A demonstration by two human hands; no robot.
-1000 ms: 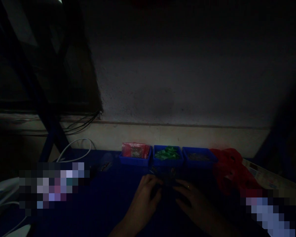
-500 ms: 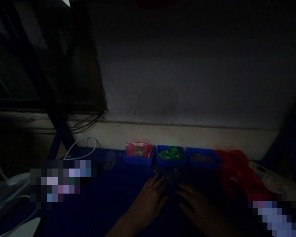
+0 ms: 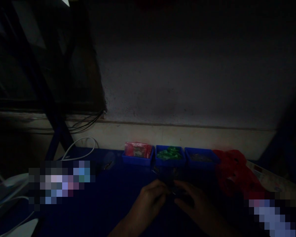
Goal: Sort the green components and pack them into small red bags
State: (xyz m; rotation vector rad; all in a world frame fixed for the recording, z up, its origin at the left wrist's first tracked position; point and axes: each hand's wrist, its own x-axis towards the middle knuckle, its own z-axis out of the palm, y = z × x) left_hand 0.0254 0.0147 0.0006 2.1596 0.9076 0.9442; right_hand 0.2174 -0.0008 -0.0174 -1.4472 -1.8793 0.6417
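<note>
My left hand [image 3: 149, 202] is low in the middle of the dark blue table, its fingers curled in with the tips at a small, dim, shiny piece [image 3: 174, 191]. What that piece is, I cannot make out in the poor light. Just to the right, my right hand [image 3: 196, 204] has thumb and forefinger apart, on the other side of the same piece. Beyond the fingertips lie small metal-looking parts [image 3: 155, 169], with another one [image 3: 175, 170] beside them.
Three blue bins line the wall: one with pink packets [image 3: 138, 149], one with green packets [image 3: 170, 153], one with clear-looking contents [image 3: 201, 158]. Red netting or plastic [image 3: 233, 171] lies at right. A white cable [image 3: 80, 148] loops at left, near a small metal part [image 3: 108, 165].
Both hands have drawn slightly closer together. The left fingers have curled in from lying stretched out. A dim shiny piece now sits between the hands, nearer to me.
</note>
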